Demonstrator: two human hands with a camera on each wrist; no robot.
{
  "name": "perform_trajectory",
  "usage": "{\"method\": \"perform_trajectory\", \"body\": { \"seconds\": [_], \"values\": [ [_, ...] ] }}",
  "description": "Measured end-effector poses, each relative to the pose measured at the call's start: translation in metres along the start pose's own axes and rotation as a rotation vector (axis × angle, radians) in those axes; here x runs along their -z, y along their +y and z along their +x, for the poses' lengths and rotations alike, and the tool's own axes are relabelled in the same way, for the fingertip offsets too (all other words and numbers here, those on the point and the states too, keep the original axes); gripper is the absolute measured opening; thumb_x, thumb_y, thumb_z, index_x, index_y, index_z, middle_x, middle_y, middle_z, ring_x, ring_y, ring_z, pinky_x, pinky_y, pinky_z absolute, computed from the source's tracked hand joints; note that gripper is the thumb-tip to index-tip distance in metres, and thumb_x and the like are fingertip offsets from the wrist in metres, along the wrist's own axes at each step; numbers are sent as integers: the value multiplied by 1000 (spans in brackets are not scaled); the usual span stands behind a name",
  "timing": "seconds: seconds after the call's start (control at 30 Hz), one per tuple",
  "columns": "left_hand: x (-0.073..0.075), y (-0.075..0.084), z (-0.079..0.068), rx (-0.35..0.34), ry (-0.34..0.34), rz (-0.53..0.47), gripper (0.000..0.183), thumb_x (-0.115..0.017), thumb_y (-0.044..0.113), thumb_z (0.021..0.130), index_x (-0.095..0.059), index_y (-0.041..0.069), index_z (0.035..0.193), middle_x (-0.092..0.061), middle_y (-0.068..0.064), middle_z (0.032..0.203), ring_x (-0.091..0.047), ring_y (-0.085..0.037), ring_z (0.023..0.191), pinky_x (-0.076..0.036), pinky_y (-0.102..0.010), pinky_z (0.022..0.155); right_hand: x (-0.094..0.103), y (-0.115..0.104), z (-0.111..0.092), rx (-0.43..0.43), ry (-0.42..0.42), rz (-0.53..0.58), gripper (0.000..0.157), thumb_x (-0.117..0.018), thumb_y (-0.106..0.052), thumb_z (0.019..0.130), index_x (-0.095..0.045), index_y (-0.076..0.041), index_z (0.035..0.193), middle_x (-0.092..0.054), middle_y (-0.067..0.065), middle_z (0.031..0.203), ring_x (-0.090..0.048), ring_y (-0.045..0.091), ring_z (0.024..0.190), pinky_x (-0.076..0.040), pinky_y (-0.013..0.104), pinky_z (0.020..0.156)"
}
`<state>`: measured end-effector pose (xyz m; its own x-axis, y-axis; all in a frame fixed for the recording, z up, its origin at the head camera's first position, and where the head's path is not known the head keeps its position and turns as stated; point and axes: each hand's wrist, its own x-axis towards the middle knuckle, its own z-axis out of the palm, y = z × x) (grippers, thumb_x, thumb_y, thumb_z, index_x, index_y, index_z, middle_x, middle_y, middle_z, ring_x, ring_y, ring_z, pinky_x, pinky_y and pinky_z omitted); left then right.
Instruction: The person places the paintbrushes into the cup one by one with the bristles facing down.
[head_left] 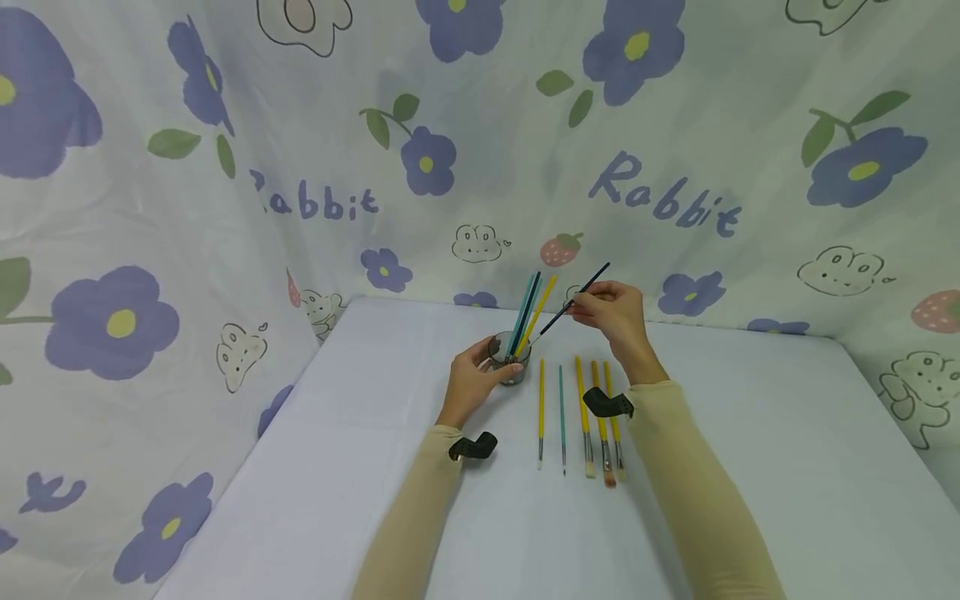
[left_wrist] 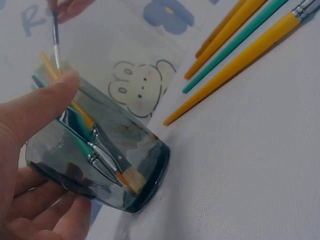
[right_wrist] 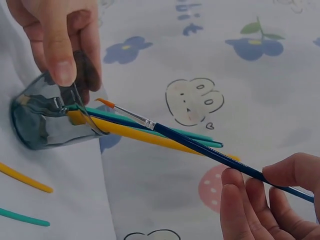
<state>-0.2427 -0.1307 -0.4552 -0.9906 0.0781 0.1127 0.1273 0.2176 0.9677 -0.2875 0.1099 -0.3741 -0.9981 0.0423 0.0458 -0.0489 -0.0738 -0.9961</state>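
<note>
My left hand grips a tinted clear glass, thumb on one side and fingers round the other. Inside the glass stand several paintbrushes, bristles down: a yellow one, a dark blue one and teal ones. Over to the right, my right hand pinches a dark blue paintbrush by its handle. Its orange bristle tip points down toward the glass rim, and in the right wrist view it appears just outside the glass mouth.
On the white table several paintbrushes lie side by side, bristles toward me: a yellow one, a teal one and thicker yellow ones under the right wrist. A flowered curtain hangs behind the table and at its sides.
</note>
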Motion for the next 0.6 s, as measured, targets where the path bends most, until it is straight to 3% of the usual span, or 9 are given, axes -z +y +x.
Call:
{"method": "perform_trajectory", "body": {
  "seconds": [0.27,0.6],
  "values": [
    [-4,-31,13,11,37,-19,79,-86,28,77,-49,4,143,-54,-20,143,-49,-29,138,-40,-43,118,-13,3,2,-16,0,-60,16,-67,-5,90,-57,1,101,-66,4,83,-73,13,71,-64,26,74],
    [-5,-30,11,-14,71,-18,76,-87,32,75,-55,7,139,-59,-16,140,-54,-26,133,-43,-44,115,-27,11,1,-11,-20,-152,22,-67,-8,91,-58,5,107,-65,10,91,-74,18,78,-64,27,75]
  ]
}}
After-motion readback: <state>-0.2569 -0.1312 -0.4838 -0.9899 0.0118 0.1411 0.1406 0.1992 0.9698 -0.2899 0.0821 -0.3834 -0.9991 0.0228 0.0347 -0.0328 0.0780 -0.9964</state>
